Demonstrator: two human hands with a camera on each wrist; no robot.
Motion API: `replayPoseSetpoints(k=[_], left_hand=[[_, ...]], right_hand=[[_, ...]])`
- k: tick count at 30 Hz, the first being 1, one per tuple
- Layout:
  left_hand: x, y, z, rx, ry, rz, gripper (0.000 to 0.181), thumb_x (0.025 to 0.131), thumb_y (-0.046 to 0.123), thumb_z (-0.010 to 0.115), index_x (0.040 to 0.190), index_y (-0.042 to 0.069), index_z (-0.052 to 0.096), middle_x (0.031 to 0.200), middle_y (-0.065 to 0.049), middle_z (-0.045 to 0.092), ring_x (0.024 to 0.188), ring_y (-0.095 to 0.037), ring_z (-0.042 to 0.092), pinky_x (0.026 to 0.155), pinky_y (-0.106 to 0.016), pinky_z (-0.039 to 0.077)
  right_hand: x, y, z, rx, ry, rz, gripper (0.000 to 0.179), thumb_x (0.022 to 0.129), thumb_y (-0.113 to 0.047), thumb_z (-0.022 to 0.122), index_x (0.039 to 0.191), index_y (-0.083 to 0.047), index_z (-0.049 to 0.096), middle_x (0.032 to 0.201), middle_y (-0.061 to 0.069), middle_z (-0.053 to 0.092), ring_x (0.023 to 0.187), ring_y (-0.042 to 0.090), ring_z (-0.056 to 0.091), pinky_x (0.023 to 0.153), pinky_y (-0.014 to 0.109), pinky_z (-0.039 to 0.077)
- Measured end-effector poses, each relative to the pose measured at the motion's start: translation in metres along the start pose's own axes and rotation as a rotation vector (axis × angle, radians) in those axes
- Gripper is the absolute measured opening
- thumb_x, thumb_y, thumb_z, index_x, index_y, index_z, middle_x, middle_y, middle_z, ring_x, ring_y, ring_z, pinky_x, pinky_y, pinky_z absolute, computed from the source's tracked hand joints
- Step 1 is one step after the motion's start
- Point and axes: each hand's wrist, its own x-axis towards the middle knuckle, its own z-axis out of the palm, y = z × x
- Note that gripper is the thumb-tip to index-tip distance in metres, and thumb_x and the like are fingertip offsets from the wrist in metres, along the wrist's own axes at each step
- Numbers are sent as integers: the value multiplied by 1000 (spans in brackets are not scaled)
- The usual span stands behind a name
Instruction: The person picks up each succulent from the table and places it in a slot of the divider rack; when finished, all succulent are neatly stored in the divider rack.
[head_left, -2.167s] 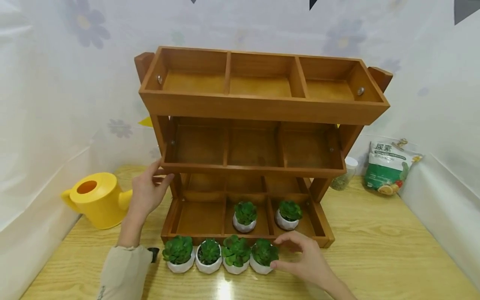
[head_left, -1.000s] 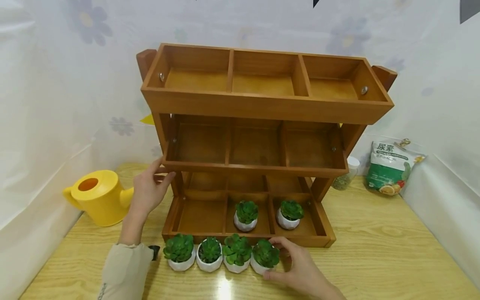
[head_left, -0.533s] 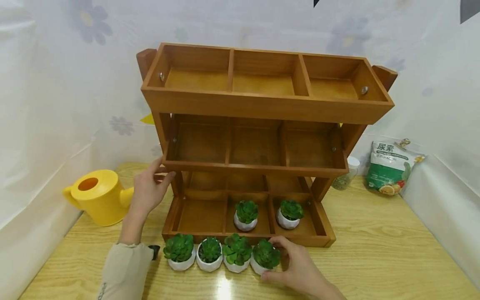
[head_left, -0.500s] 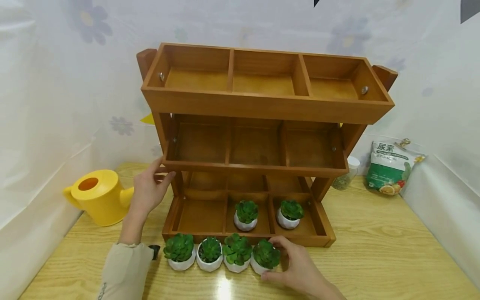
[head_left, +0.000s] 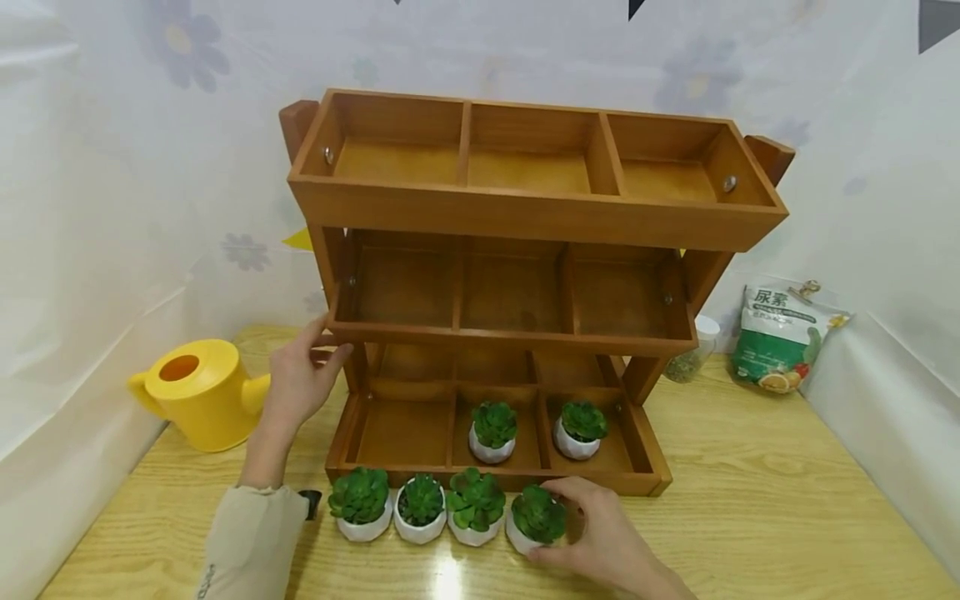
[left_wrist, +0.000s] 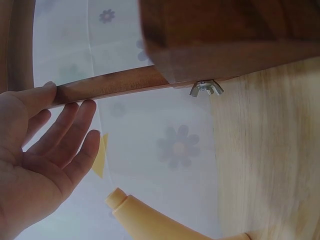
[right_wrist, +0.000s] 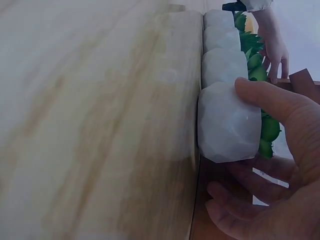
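Note:
My right hand (head_left: 603, 533) pinches the rightmost small potted succulent (head_left: 538, 514) between thumb and fingers. In the right wrist view, its white faceted pot (right_wrist: 229, 125) sits at the tabletop, with the thumb on one side. To its left three more potted succulents (head_left: 476, 498) stand in a row before the wooden tiered stand (head_left: 525, 212). My left hand (head_left: 296, 379) holds the stand's left side at the middle tier; the left wrist view has thumb and fingers on either side of a wooden strut (left_wrist: 115, 83). Two potted succulents (head_left: 492, 429) sit in the bottom tier's middle and right compartments.
A yellow watering can (head_left: 198, 400) stands left of the stand, close to my left forearm. Behind the stand's right side are a white-lidded jar (head_left: 690, 354) and a green and white bag (head_left: 780, 337) with a clip. White flowered sheeting surrounds the wooden table (head_left: 787, 492).
My right hand closed in on the rightmost potted succulent and took hold of it. That plant has shifted slightly right, leaving a gap beside its neighbour. The left hand stays on the stand.

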Motion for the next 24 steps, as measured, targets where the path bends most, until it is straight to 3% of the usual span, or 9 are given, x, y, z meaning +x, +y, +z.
replayPoseSetpoints(k=[5,11,14,24], left_hand=[[0,1,0,0,-13,-13,48,94,13,63,137,-1,49,106,-29,66,85,-43,67,72,-53,56],[0,1,0,-1,-19,-14,48,94,13,63,137,-2,48,106,-29,65,85,-44,67,72,-53,56],[0,0,1,-2,-14,-4,48,93,12,63,136,-3,49,105,-30,66,84,-44,67,71,-53,56],[0,0,1,-4,-11,-2,48,94,11,63,137,-3,48,105,-30,65,83,-44,67,70,-53,57]], right_hand=[[0,1,-2,12,-1,6,60,68,-49,83,114,-14,66,110,-5,64,96,15,62,74,28,54],[0,-4,-11,66,88,-54,55,68,-41,86,112,-15,68,108,-6,66,90,8,62,66,27,54],[3,-9,-19,132,118,-29,55,68,-38,87,115,-17,67,109,-6,66,89,8,62,67,28,55],[37,-33,-42,384,-17,28,55,77,-25,82,123,-5,61,111,10,64,93,19,66,79,39,57]])
